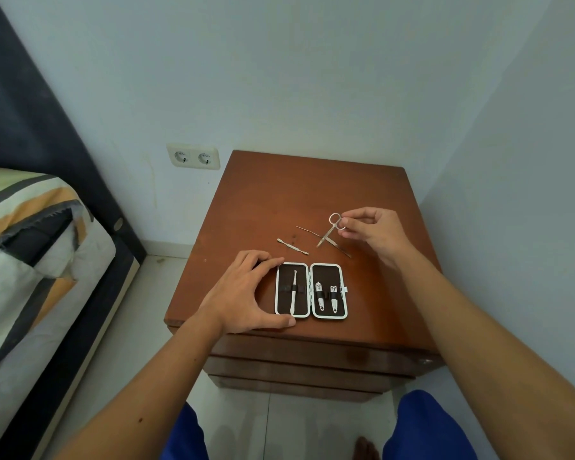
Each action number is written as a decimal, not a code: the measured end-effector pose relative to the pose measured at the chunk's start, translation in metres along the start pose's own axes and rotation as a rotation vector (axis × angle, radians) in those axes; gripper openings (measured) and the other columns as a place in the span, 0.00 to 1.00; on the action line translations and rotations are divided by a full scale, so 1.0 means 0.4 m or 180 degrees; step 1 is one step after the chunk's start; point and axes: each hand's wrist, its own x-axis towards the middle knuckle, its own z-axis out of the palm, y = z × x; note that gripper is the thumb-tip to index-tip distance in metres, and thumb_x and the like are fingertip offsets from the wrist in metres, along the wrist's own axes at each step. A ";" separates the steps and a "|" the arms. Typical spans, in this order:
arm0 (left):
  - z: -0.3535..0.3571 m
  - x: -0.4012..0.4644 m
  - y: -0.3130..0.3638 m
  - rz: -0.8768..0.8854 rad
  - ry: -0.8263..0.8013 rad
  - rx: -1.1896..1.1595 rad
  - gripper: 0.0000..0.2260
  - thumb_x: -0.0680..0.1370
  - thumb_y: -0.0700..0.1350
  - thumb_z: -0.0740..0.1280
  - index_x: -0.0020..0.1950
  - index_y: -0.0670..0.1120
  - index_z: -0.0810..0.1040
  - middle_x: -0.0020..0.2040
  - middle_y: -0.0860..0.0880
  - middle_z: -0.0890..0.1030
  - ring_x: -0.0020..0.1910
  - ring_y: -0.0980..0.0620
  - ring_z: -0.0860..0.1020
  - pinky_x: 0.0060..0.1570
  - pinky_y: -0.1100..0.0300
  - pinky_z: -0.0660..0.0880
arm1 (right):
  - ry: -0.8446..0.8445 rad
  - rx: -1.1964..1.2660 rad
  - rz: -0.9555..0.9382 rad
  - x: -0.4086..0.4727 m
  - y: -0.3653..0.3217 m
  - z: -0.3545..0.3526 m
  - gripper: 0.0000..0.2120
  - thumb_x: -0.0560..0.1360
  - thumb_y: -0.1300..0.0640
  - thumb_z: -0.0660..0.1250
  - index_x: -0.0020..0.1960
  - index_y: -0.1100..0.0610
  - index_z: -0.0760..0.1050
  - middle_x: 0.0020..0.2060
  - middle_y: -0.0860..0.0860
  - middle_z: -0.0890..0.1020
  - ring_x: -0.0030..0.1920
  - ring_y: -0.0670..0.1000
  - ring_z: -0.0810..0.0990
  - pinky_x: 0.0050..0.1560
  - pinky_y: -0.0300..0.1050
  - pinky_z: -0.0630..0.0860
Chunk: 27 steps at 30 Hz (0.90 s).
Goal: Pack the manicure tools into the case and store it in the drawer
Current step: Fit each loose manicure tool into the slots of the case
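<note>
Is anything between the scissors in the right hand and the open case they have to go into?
Nothing visible blocks the way. The small silver scissors, pinched in the right hand, hang above a thin metal tool lying on the wooden nightstand; bare wood separates them from the open black case.

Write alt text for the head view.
A right hand lifts small scissors above a wooden nightstand, while the left hand steadies an open manicure case holding three tools. Two slim tools lie loose behind the case.
</note>
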 end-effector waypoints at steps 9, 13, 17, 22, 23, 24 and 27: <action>-0.003 -0.003 0.006 -0.0038 -0.0041 0.0018 0.53 0.63 0.78 0.73 0.82 0.55 0.65 0.73 0.58 0.66 0.75 0.60 0.60 0.75 0.57 0.66 | -0.0316 -0.0242 -0.0080 -0.099 -0.010 -0.016 0.08 0.75 0.69 0.75 0.54 0.69 0.83 0.44 0.63 0.88 0.39 0.54 0.88 0.45 0.41 0.86; -0.002 -0.003 0.005 -0.0077 -0.0052 0.0025 0.53 0.63 0.79 0.73 0.82 0.56 0.65 0.74 0.58 0.66 0.75 0.60 0.60 0.74 0.56 0.67 | -0.0356 -0.0745 0.0002 -0.112 0.011 0.001 0.06 0.75 0.67 0.77 0.51 0.62 0.85 0.43 0.59 0.89 0.46 0.62 0.89 0.52 0.51 0.86; -0.002 -0.002 0.005 -0.0082 -0.0057 0.0025 0.52 0.64 0.78 0.73 0.82 0.56 0.65 0.74 0.59 0.65 0.74 0.61 0.59 0.73 0.57 0.66 | -0.0317 -0.0979 -0.0013 -0.112 0.035 0.019 0.05 0.74 0.64 0.78 0.49 0.58 0.86 0.42 0.57 0.89 0.44 0.60 0.89 0.59 0.60 0.84; -0.001 -0.002 0.003 -0.0053 -0.0022 0.0061 0.52 0.64 0.78 0.73 0.82 0.56 0.65 0.74 0.58 0.66 0.74 0.62 0.59 0.73 0.59 0.64 | -0.0256 -0.1241 -0.0084 -0.109 0.025 0.033 0.04 0.74 0.64 0.78 0.49 0.58 0.86 0.40 0.56 0.89 0.40 0.54 0.88 0.58 0.58 0.84; 0.000 -0.001 0.002 -0.0059 -0.0028 0.0061 0.52 0.64 0.78 0.73 0.82 0.56 0.65 0.74 0.58 0.66 0.74 0.62 0.59 0.73 0.59 0.64 | -0.0285 -0.1335 -0.0114 -0.109 0.021 0.034 0.04 0.75 0.64 0.78 0.48 0.58 0.86 0.40 0.56 0.89 0.39 0.53 0.88 0.57 0.56 0.85; 0.001 -0.001 0.002 -0.0062 -0.0029 0.0061 0.52 0.64 0.78 0.73 0.82 0.56 0.65 0.74 0.58 0.66 0.74 0.61 0.59 0.73 0.59 0.64 | -0.0320 -0.1420 -0.0159 -0.109 0.016 0.036 0.04 0.75 0.64 0.77 0.48 0.58 0.86 0.39 0.55 0.89 0.38 0.52 0.87 0.56 0.55 0.85; 0.002 0.000 0.001 -0.0054 -0.0019 0.0061 0.52 0.64 0.78 0.74 0.82 0.56 0.65 0.74 0.58 0.65 0.75 0.61 0.59 0.72 0.59 0.64 | -0.0366 -0.1655 -0.0308 -0.114 0.009 0.038 0.04 0.75 0.64 0.77 0.47 0.57 0.86 0.38 0.54 0.89 0.37 0.51 0.88 0.53 0.48 0.86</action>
